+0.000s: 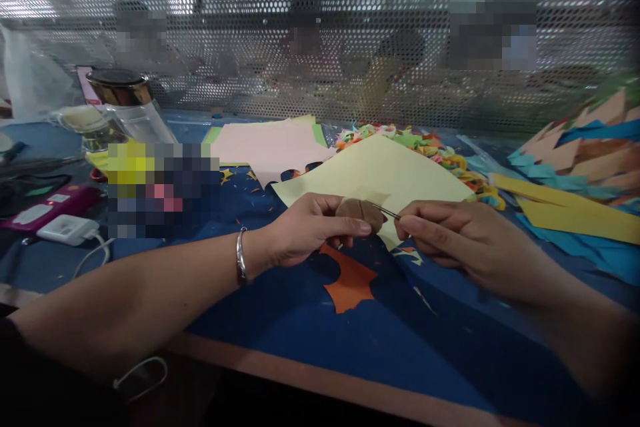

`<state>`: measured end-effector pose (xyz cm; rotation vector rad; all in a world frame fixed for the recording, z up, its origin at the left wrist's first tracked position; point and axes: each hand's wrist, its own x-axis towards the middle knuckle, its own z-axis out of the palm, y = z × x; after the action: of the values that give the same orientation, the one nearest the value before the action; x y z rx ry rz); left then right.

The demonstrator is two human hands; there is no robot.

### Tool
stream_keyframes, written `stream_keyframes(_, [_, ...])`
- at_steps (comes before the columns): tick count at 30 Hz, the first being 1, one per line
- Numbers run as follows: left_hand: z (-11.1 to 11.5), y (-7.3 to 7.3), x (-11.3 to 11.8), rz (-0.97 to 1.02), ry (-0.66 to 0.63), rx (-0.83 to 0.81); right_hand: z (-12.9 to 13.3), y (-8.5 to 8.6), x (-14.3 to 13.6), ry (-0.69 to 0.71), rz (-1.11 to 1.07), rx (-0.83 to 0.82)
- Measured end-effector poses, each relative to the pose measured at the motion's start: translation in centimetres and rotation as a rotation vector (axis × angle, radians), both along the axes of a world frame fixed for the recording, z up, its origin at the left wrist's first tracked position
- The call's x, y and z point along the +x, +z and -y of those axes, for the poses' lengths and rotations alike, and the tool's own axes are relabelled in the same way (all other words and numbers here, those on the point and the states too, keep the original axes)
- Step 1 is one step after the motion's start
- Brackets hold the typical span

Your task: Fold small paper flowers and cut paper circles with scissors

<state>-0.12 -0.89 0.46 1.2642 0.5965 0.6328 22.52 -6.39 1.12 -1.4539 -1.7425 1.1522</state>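
Observation:
Above the middle of the table, my left hand [323, 225] is closed around a small round brown piece [364, 215], its thumb laid across the front. My right hand [450, 233], to the right of it, pinches a thin dark double-pronged tool [385, 212] between thumb and fingers. The prongs reach the right side of the round piece; whether they touch it I cannot tell. Behind both hands lies a large pale yellow paper sheet [375, 163]. Below them rests a cut orange paper scrap [350, 283] with curved edges.
Pink paper sheets [270, 140] lie at the back, beside a heap of colourful paper cut-outs [450, 160]. Folded paper pieces [570, 147] are piled on the right. A clear bottle [143, 117] and a magenta power strip [55, 203] occupy the left. A perforated metal screen [320, 73] stands behind.

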Motion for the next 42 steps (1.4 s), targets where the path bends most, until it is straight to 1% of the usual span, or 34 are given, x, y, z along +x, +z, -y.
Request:
stream_keyframes(7, [-0.10,0.22,0.12,-0.043,-0.025,-0.036,0.03,0.17,-0.03,0.024,0.072,0.042])
stream_keyframes(11, [-0.09,0.21,0.05,-0.059,-0.012,-0.036,-0.01,0.28,-0.04,0.018,0.105,0.077])
stream_keyframes(20, [-0.14,-0.21,0.04,-0.030,0.040,-0.017,-0.22,0.15,-0.12,-0.025,0.062,0.058])
stream_keyframes(26, [-0.28,-0.26,0.05,-0.015,-0.020,-0.031,-0.06,0.28,-0.15,0.014,0.053,0.056])
stream_keyframes(35, [-0.40,-0.28,-0.06,-0.032,-0.042,-0.026,-0.07,-0.04,0.05,0.021,0.063,0.060])
stream_keyframes(42, [-0.70,-0.26,-0.20,-0.035,-0.127,0.003,-0.02,0.31,-0.38,0.042,0.089,0.069])
